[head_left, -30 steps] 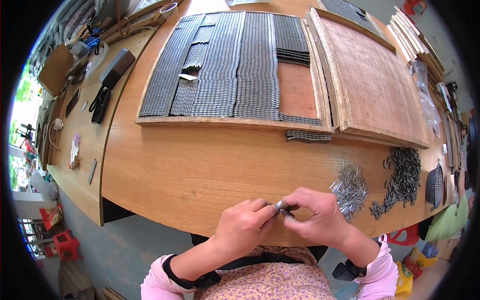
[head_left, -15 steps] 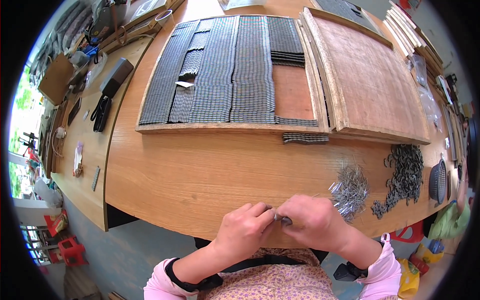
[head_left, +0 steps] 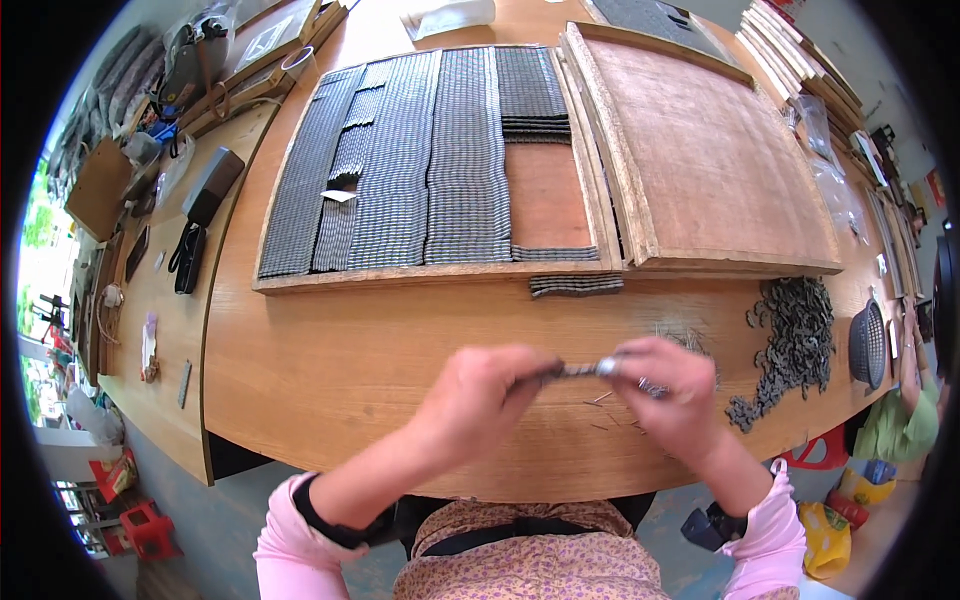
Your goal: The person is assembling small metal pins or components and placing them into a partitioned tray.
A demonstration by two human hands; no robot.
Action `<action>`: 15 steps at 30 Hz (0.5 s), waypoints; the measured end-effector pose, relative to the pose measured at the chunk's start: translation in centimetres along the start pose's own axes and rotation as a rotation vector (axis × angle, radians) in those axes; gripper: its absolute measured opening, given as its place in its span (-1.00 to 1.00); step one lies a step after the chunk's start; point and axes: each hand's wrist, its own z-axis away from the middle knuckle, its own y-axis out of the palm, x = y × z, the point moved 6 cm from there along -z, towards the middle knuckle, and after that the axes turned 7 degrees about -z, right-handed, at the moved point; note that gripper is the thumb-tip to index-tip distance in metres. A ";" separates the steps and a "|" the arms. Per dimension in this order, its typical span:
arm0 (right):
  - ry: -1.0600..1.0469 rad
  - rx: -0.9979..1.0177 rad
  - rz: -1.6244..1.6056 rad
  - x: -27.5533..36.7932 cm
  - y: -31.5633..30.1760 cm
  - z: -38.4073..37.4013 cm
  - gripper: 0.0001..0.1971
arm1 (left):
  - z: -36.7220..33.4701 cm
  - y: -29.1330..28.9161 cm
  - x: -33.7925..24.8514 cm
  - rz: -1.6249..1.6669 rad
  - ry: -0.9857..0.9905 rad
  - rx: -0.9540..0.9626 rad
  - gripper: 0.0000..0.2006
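Note:
My left hand (head_left: 478, 398) and my right hand (head_left: 668, 392) are raised over the near edge of the wooden table (head_left: 330, 360), fingertips meeting. Between them they pinch a short dark strip of small metal pieces (head_left: 575, 369), held level. Thin metal pins (head_left: 610, 408) lie scattered on the table just under my right hand. A pile of dark small metal parts (head_left: 795, 335) lies to the right of that hand.
A shallow wooden tray (head_left: 400, 278) with several long dark woven strips lies in the middle of the table, a short strip (head_left: 575, 285) by its front edge. A second wooden tray (head_left: 720, 170) leans over its right side. Another person's hand (head_left: 908, 335) and a dark mesh bowl (head_left: 868, 343) are at far right.
Both hands have risen away from the table edge and spread slightly apart. The strip between them now shows stretched out level.

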 end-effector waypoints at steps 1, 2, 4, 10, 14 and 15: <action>0.013 -0.099 0.026 -0.9 -0.9 -0.7 -0.85 | -1.2 -0.2 0.2 -0.003 0.007 0.000 -0.82; 0.026 -0.196 0.050 -1.8 -1.6 -1.3 -0.85 | -2.5 -0.4 0.3 -0.156 0.084 -0.077 -0.84; 0.004 -0.239 0.182 -3.2 -1.9 -2.6 -0.88 | -4.4 -0.1 0.2 -0.432 0.223 -0.193 -0.85; -0.020 -0.284 0.394 -3.6 -2.4 -2.9 -0.85 | -6.2 0.0 -0.6 -0.758 0.261 -0.222 -0.78; -0.046 -0.227 0.301 -2.5 -3.1 -0.3 -0.80 | -8.0 -1.5 -1.3 -0.530 0.286 -0.247 -0.71; -0.080 -0.179 0.203 -1.8 -3.0 0.7 -0.81 | -8.8 -1.0 -1.0 -0.518 0.300 -0.240 -0.71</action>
